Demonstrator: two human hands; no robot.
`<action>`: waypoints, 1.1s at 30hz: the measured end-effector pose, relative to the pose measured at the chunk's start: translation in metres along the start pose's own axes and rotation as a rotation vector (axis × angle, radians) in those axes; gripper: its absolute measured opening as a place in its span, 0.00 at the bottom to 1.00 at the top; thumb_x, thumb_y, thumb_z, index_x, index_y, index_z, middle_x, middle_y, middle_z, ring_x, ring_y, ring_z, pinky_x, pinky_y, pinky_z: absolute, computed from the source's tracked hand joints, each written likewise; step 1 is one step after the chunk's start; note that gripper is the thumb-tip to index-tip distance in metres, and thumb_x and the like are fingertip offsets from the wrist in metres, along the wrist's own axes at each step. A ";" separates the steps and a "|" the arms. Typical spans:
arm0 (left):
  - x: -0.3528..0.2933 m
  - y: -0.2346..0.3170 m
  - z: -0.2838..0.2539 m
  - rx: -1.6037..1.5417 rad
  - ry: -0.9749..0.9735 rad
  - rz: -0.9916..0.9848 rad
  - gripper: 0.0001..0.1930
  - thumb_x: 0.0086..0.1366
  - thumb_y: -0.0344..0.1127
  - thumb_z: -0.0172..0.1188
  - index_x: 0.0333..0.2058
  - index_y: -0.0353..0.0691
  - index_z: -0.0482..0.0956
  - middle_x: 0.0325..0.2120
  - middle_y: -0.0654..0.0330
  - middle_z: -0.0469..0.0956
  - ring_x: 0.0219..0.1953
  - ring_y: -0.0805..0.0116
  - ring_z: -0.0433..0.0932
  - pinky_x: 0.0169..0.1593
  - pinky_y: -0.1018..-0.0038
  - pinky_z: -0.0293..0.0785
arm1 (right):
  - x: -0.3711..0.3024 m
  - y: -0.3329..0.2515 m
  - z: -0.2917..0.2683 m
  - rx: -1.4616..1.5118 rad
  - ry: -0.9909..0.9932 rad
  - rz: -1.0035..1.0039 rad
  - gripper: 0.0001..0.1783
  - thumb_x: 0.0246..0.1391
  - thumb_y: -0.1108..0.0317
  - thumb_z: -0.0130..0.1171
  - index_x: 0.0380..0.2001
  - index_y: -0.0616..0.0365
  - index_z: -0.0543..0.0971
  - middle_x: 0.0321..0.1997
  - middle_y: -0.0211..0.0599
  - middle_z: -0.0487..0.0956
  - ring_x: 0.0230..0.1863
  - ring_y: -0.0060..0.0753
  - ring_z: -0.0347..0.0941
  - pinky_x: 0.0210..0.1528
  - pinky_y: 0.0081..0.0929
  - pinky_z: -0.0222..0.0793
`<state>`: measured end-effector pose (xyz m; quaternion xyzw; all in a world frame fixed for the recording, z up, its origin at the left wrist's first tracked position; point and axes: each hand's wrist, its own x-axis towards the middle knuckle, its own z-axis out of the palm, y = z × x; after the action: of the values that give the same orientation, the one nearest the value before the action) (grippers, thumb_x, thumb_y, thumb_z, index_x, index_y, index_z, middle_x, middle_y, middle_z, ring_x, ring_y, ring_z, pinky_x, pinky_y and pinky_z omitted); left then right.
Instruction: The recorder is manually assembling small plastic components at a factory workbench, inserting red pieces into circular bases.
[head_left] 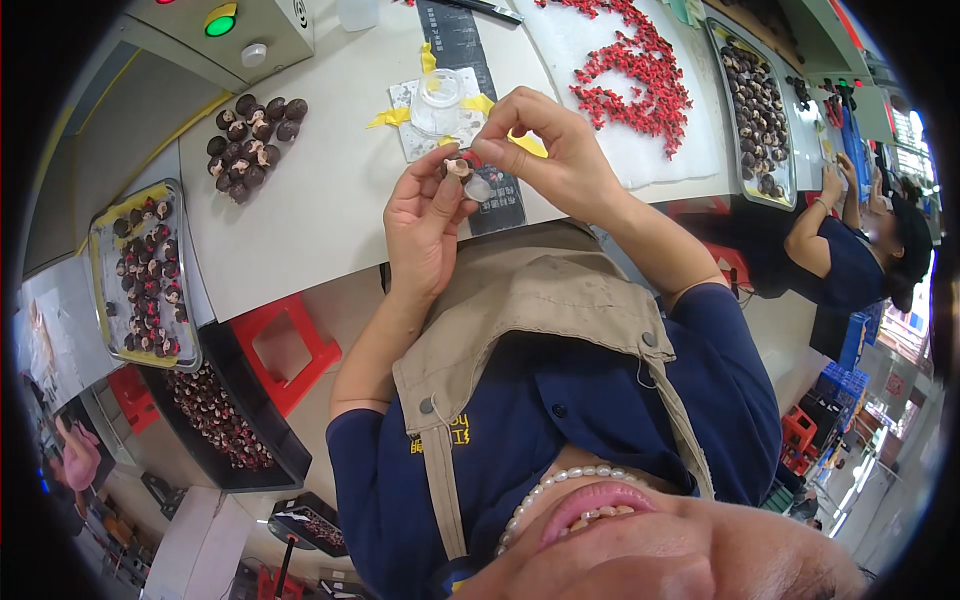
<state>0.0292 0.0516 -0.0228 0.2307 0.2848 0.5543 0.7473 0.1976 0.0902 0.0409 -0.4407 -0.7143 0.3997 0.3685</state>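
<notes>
Holding with the left hand (424, 222) a small dark-brown doll head (458, 168), clamped between thumb and fingers, pale face part turned up. Pinching with the right hand (548, 150), at one o'clock of the head, thumb and forefinger brought together on a tiny red piece (473, 157); cannot tell whether joined to the head yet. Showing just under, at five o'clock, a translucent rounded bit (478, 189), hard to make out. Looks like the step of fitting red trim to the head; calls next, by judgement, for a firm left hold, careful aim and a light press, without twisting the part. Just beyond, between eleven and twelve, see a clear cup (437, 104) on a light tile (405, 100) taped with yellow strips. Farther out, find loose red pieces (668, 100) on a white sheet (555, 50) at two, more dark heads (254, 177) grouped at nine, a tray (194, 335) of red-trimmed heads between eight and nine, and another filled tray (786, 130) near three.
</notes>
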 end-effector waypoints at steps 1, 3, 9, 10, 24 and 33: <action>0.000 -0.001 -0.001 0.009 -0.030 0.019 0.17 0.64 0.28 0.54 0.52 0.37 0.68 0.43 0.60 0.75 0.42 0.78 0.74 0.41 0.82 0.75 | -0.002 0.002 0.000 0.001 0.003 0.000 0.07 0.52 0.68 0.60 0.30 0.60 0.75 0.32 0.28 0.73 0.35 0.18 0.66 0.39 0.19 0.61; -0.001 -0.001 -0.001 0.020 -0.060 0.040 0.17 0.64 0.28 0.53 0.52 0.36 0.68 0.44 0.60 0.74 0.43 0.77 0.74 0.42 0.80 0.76 | -0.004 0.009 0.001 0.120 0.112 -0.017 0.08 0.51 0.65 0.61 0.28 0.58 0.77 0.29 0.28 0.75 0.33 0.21 0.68 0.37 0.21 0.60; -0.008 0.004 0.005 0.047 -0.054 0.034 0.17 0.64 0.28 0.53 0.51 0.36 0.67 0.43 0.58 0.74 0.43 0.76 0.74 0.43 0.80 0.75 | -0.009 0.006 -0.002 0.130 0.122 -0.025 0.08 0.51 0.64 0.61 0.28 0.58 0.77 0.29 0.28 0.75 0.33 0.19 0.67 0.37 0.20 0.60; -0.008 0.004 0.002 0.084 -0.077 0.050 0.17 0.64 0.29 0.53 0.52 0.36 0.67 0.44 0.57 0.74 0.43 0.76 0.74 0.43 0.80 0.75 | -0.011 0.005 -0.003 0.131 0.123 -0.026 0.08 0.51 0.64 0.61 0.28 0.58 0.77 0.29 0.28 0.75 0.33 0.19 0.67 0.37 0.20 0.60; -0.017 0.001 0.012 0.078 -0.048 -0.057 0.17 0.60 0.27 0.58 0.48 0.36 0.69 0.42 0.61 0.73 0.41 0.80 0.73 0.38 0.83 0.74 | -0.031 0.002 -0.003 0.149 0.028 0.065 0.08 0.54 0.67 0.59 0.31 0.61 0.75 0.32 0.28 0.73 0.35 0.17 0.66 0.41 0.18 0.63; -0.018 -0.003 0.015 0.135 -0.080 -0.012 0.17 0.59 0.27 0.60 0.47 0.36 0.71 0.43 0.60 0.74 0.39 0.78 0.73 0.41 0.81 0.70 | -0.034 0.001 -0.003 0.159 0.028 0.044 0.08 0.53 0.67 0.59 0.30 0.60 0.75 0.32 0.28 0.73 0.36 0.18 0.65 0.41 0.19 0.61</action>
<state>0.0376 0.0332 -0.0103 0.3010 0.2928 0.5195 0.7442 0.2122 0.0597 0.0347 -0.4312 -0.6653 0.4570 0.4032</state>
